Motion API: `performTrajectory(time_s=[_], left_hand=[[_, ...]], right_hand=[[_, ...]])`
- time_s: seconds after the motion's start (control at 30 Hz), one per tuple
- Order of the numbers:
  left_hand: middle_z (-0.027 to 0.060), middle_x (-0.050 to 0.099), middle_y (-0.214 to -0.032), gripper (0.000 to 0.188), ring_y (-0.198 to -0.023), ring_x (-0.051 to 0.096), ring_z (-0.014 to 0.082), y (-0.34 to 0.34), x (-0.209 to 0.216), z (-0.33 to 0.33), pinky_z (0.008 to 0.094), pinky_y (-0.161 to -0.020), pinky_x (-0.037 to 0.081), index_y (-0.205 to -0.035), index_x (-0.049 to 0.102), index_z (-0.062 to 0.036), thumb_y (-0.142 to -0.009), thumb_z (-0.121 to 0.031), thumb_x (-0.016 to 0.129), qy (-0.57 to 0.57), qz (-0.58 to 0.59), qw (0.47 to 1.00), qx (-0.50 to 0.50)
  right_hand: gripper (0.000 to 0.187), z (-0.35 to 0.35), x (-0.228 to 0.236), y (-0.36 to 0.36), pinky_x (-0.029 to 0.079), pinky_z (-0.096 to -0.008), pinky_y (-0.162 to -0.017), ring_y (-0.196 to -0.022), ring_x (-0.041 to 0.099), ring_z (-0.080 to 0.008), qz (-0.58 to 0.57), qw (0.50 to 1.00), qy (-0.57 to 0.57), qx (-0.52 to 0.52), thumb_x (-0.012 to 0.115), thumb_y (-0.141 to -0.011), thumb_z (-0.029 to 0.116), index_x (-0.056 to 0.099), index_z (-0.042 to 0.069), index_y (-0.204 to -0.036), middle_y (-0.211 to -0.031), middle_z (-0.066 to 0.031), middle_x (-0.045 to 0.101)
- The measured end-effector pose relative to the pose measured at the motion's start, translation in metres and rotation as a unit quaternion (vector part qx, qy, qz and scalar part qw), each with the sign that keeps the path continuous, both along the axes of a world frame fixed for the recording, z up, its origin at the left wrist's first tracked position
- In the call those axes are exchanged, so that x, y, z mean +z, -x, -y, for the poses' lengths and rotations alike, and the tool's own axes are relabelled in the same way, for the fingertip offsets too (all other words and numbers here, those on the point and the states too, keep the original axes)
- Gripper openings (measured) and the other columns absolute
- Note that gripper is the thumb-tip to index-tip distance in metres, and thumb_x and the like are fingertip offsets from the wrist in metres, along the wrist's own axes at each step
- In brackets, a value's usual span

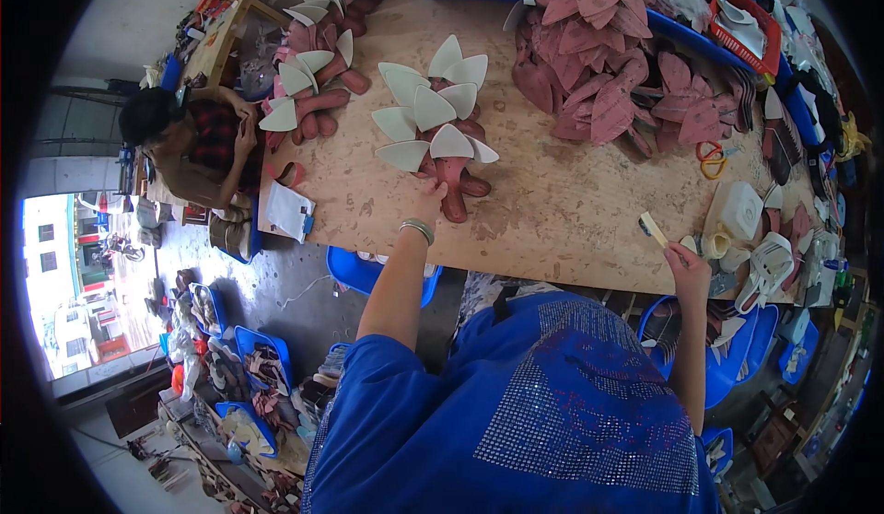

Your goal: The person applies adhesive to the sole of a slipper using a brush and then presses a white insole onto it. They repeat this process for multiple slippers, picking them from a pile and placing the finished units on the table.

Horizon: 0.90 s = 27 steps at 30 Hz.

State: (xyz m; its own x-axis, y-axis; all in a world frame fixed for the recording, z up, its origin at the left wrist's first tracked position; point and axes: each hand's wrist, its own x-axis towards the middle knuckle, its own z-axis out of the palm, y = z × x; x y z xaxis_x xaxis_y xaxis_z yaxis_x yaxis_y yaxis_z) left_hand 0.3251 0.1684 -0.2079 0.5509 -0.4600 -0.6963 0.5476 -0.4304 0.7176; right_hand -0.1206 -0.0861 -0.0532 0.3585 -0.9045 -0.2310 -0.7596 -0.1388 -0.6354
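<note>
The person's bare left hand [426,199] reaches farther than the other, its fingers pointing away toward the far side and partly hard to make out, with a pale, round, hard-looking bangle [417,230] circling the wrist and the bare left forearm [390,288] slanting out of a blue cloth sleeve [373,380]. Nearer and to the right, the bare right hand [689,270] is curled, thumb and fingers drawn together toward the left, above an almost straight bare right forearm [692,357].

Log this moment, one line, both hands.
left hand: touching white-tipped reddish piece | right hand: holding brush | table: reddish pile
</note>
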Motion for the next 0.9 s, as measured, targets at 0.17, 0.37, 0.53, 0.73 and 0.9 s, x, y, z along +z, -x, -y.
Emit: performTrajectory(time_s=[0.17, 0.37, 0.53, 0.73, 0.9], left_hand=[[-0.0031, 0.052, -0.122, 0.040, -0.111, 0.047, 0.0132, 0.007, -0.002, -0.005, 0.0415, -0.094, 0.037, -0.133, 0.045, -0.0161, -0.095, -0.025, 0.057, 0.015, -0.038, 0.999, 0.011], [-0.0027, 0.051, -0.121, 0.038, -0.109, 0.047, 0.0148, 0.007, -0.011, -0.012, 0.0412, -0.093, 0.038, -0.131, 0.046, -0.0168, -0.095, -0.026, 0.056, 0.016, -0.046, 0.999, 0.017], [-0.0046, 0.053, -0.118, 0.033, -0.109, 0.049, 0.0118, 0.005, -0.007, -0.014, 0.0391, -0.096, 0.039, -0.128, 0.050, -0.0172, -0.096, -0.023, 0.056, 0.031, -0.057, 0.998, -0.004], [-0.0044, 0.056, -0.113, 0.029, -0.105, 0.051, 0.0118, 0.011, -0.003, -0.013, 0.0363, -0.095, 0.040, -0.123, 0.052, -0.0162, -0.096, -0.023, 0.057, 0.039, -0.046, 0.998, -0.007], [-0.0039, 0.056, -0.111, 0.028, -0.104, 0.051, 0.0118, 0.007, -0.012, -0.017, 0.0355, -0.094, 0.039, -0.121, 0.053, -0.0160, -0.095, -0.024, 0.058, 0.027, -0.038, 0.999, -0.024]], right_hand=[[0.027, -0.002, 0.001, 0.001, 0.049, -0.0280, -0.066, -0.068, 0.064, -0.0134, 0.004, 1.000, 0.002, -0.004, 0.071, -0.083, 0.023, 0.071, 0.003, -0.101, -0.075, -0.0113, 0.069], [0.027, -0.003, 0.005, -0.006, 0.049, -0.0282, -0.067, -0.069, 0.064, -0.0132, -0.003, 1.000, -0.012, -0.007, 0.071, -0.083, 0.023, 0.071, 0.003, -0.102, -0.076, -0.0110, 0.069], [0.027, -0.003, 0.007, -0.011, 0.048, -0.0274, -0.065, -0.068, 0.061, -0.0117, -0.002, 1.000, -0.008, -0.006, 0.071, -0.083, 0.023, 0.071, 0.004, -0.102, -0.073, -0.0089, 0.067], [0.029, -0.002, -0.002, -0.009, 0.046, -0.0269, -0.062, -0.065, 0.056, -0.0094, 0.022, 1.000, -0.003, -0.009, 0.071, -0.084, 0.024, 0.070, 0.004, -0.105, -0.069, -0.0066, 0.063], [0.031, -0.004, 0.002, -0.016, 0.046, -0.0270, -0.062, -0.064, 0.055, -0.0094, 0.007, 1.000, -0.002, -0.005, 0.070, -0.085, 0.024, 0.070, 0.004, -0.108, -0.069, -0.0062, 0.062]])
